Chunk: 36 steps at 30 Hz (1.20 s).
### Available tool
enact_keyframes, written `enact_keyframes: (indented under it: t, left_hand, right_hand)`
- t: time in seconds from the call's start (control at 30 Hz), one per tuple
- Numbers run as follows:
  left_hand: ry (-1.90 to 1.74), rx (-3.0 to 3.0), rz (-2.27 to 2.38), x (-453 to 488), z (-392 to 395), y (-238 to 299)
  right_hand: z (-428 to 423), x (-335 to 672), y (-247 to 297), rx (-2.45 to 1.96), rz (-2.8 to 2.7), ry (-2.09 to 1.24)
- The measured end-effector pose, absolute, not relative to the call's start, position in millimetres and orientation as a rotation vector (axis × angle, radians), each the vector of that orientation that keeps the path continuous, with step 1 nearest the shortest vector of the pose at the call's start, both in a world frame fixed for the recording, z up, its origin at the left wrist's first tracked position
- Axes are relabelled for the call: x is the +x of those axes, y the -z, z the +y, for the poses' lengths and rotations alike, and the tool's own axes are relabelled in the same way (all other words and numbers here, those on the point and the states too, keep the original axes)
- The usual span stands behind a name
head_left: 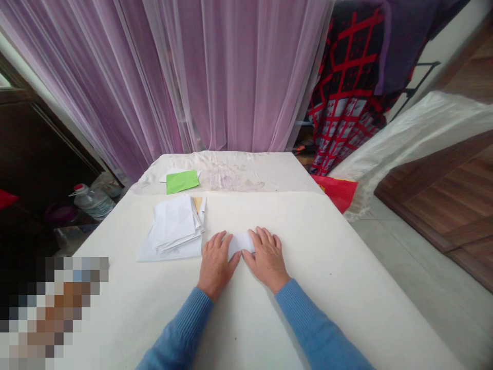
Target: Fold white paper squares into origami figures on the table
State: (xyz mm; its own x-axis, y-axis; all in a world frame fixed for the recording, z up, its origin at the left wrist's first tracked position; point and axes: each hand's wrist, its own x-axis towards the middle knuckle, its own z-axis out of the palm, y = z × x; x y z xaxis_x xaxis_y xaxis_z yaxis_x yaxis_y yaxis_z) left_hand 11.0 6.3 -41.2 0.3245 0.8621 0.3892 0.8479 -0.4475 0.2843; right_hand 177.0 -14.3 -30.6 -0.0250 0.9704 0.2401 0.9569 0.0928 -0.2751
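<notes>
A small white piece of paper [241, 242], seemingly folded, lies on the white-covered table [308, 241] between my hands. My left hand [217, 261] grips its left end, with the thumb at the near edge and the fingers at the far side. At its right end my right hand [267, 257] does the same, the thumb tips close together. Parts of the paper are hidden under my fingers. Just left of my left hand is a stack of white paper sheets [173, 223], resting on a larger white sheet.
Farther back lies a green paper [182, 181] over a white one. Purple curtains [239, 77] hang behind the table. A clear plastic jug [94, 201] stands beyond its left edge, a red bag [339, 191] beyond the right. The lower left corner is pixelated.
</notes>
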Motion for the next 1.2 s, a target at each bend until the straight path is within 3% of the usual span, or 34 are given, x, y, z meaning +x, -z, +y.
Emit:
enact_keyframes:
  t: [0.43,0.7,0.93,1.2]
  left_hand:
    - [-0.861,2.504,1.533,-7.7,12.9,59.1]
    - [-0.865,2.535,1.495,-12.3,9.8,64.6]
    - [-0.796,2.568,1.492,-7.3,16.0,48.9]
    - [-0.573,2.806,1.420,14.5,-11.9,44.2]
  right_hand:
    - [-10.1,201.3,33.5,-1.862,-2.015,-0.110]
    - [11.8,208.4,15.3,-1.645,-2.252,-0.324]
    - [30.0,204.0,1.0,-1.760,-2.262,-0.214]
    - [-8.4,193.0,24.1,-1.657,-2.188,-0.077]
